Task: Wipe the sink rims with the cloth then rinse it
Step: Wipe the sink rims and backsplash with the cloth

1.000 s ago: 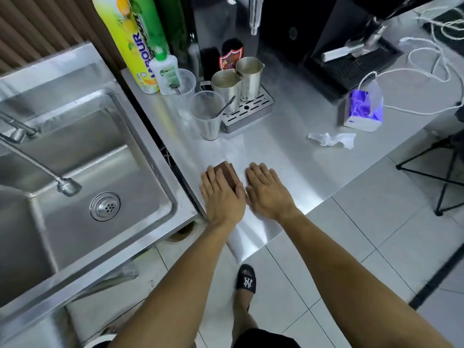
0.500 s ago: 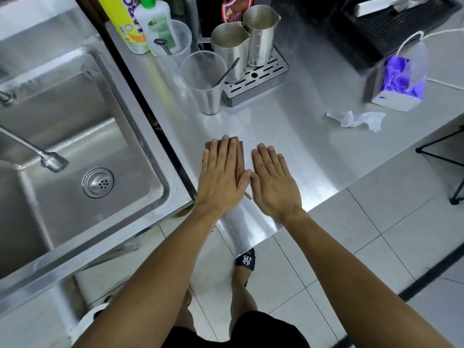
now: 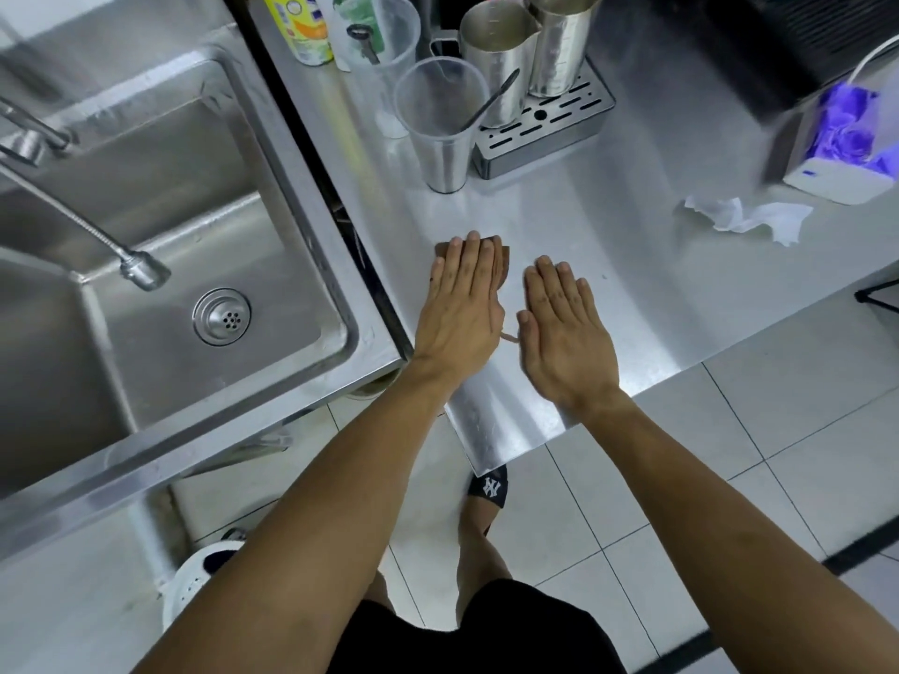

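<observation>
A folded brown cloth lies on the steel counter, just right of the sink. My left hand lies flat on top of it with straight fingers, hiding most of it. Flat on the bare counter beside it rests my right hand, fingers straight and holding nothing. The steel sink fills the left of the view, its right rim running close to my left hand. Its tap hangs over the basin near the drain.
Behind the hands stand clear plastic cups, metal jugs on a drip tray, and bottles. A crumpled white tissue and a tissue pack lie at the right. Tiled floor and my feet are below.
The view has closed in on the counter and tilted down. My left hand has flattened over the cloth. Both hands stay side by side on the counter.
</observation>
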Motion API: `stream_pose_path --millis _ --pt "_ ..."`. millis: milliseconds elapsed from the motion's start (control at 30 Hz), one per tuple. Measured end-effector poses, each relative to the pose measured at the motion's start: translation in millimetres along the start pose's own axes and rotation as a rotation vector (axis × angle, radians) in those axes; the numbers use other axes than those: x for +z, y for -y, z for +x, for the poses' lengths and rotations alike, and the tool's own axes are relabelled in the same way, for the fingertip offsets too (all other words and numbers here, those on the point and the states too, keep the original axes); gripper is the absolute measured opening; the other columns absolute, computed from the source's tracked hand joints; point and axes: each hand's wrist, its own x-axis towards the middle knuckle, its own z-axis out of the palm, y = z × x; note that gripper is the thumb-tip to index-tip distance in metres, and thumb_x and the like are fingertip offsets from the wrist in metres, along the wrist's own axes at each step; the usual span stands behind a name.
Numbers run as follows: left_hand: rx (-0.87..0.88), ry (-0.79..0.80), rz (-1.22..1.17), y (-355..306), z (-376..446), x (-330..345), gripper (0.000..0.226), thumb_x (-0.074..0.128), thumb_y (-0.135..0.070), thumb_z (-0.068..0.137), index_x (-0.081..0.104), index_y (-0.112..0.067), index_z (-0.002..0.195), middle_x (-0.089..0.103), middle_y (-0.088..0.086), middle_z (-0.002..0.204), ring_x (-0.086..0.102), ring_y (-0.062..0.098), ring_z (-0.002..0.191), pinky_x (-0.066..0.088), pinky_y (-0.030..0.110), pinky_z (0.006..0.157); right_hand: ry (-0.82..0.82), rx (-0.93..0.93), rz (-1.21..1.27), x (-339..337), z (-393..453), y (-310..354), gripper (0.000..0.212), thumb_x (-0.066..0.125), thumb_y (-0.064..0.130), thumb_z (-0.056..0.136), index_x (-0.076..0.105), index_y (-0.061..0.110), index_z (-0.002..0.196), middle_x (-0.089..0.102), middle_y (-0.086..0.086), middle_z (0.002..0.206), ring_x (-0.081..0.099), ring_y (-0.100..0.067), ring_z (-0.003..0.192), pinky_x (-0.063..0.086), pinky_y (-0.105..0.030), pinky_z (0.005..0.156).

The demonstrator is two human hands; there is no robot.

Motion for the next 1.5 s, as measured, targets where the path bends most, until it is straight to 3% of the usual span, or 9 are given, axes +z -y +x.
stream_pose_path --millis 100,200,300,500,667,867,1133,1300,1500 --pt "-0.046 0.015 -0.156 8 -13 -19 0.059 0.031 -0.023 0.102 0.032 -0.002 0.157 0.026 0.018 0.167 0.019 0.033 0.157 0.010 0.041 0.129 0.038 -0.003 -0.011 -1 -1 1 0.056 0.029 0.031 0.112 0.023 0.008 0.163 0.018 -0.011 0.171 0.009 -0.026 0.160 0.003 -0.040 0.132" --pt "-0.121 -0.161 -0.259 23 -49 -55 0.055 0.028 -0.019 0.101 0.041 0.002 0.151 0.034 0.019 0.163 0.024 0.033 0.155 0.022 0.046 0.127 0.056 0.009 0.002 -3 0 2 0.057 0.026 0.031 0.112 0.022 0.008 0.163 0.017 -0.010 0.172 0.008 -0.026 0.161 0.002 -0.041 0.131" --pt "-0.175 -0.297 -0.155 45 -96 -75 0.057 0.033 -0.015 0.102 0.032 0.003 0.156 0.024 0.018 0.167 0.013 0.033 0.157 0.010 0.044 0.129 0.041 0.041 0.036 -2 -1 9 0.058 0.024 0.031 0.110 0.025 0.006 0.162 0.018 -0.013 0.171 0.008 -0.028 0.160 -0.002 -0.040 0.131" --pt "-0.353 -0.058 0.060 74 -125 -21 0.067 0.028 -0.046 0.108 0.022 -0.005 0.161 0.019 0.015 0.170 0.012 0.034 0.158 0.013 0.051 0.128 0.101 -0.122 0.220 6 3 66 0.056 0.031 0.028 0.111 0.024 0.007 0.163 0.017 -0.012 0.172 0.007 -0.027 0.161 -0.003 -0.037 0.131" --pt "-0.471 -0.104 0.009 76 -116 -18 0.064 0.017 -0.043 0.109 0.024 -0.008 0.161 0.025 0.012 0.168 0.017 0.031 0.157 0.014 0.045 0.128 0.174 -0.427 0.209 23 15 117 0.055 0.029 0.028 0.111 0.030 0.004 0.160 0.023 -0.015 0.169 0.015 -0.030 0.159 0.007 -0.044 0.131" --pt "-0.606 -0.139 0.036 100 -136 -23 0.063 0.020 -0.040 0.107 0.027 -0.007 0.160 0.029 0.013 0.167 0.019 0.032 0.156 0.009 0.046 0.128 0.214 -0.476 0.041 34 28 131 0.060 0.019 0.036 0.111 0.023 0.005 0.162 0.017 -0.013 0.171 0.010 -0.029 0.160 0.008 -0.045 0.131" --pt "-0.411 -0.079 0.053 93 -142 -23 0.060 0.024 -0.037 0.108 0.028 -0.008 0.161 0.027 0.010 0.168 0.021 0.029 0.157 0.014 0.045 0.127 0.235 -0.459 0.020 33 28 133 0.059 0.015 0.034 0.111 0.019 0.008 0.164 0.013 -0.009 0.173 0.007 -0.024 0.161 0.002 -0.040 0.132" --pt "-0.555 -0.092 0.112 132 -179 -38 0.063 0.021 -0.038 0.107 0.028 -0.006 0.160 0.030 0.014 0.166 0.020 0.032 0.156 0.013 0.047 0.128 0.206 -0.456 0.008 32 27 134 0.058 0.018 0.032 0.110 0.021 0.007 0.163 0.015 -0.009 0.172 0.008 -0.025 0.161 0.002 -0.039 0.131" --pt "-0.527 -0.124 0.042 88 -126 -18 0.058 0.028 -0.032 0.107 0.031 -0.006 0.159 0.032 0.014 0.165 0.025 0.033 0.155 0.015 0.049 0.127 0.187 -0.464 0.012 33 27 135 0.057 0.021 0.031 0.111 0.021 0.007 0.163 0.016 -0.010 0.172 0.009 -0.025 0.160 -0.002 -0.036 0.131"
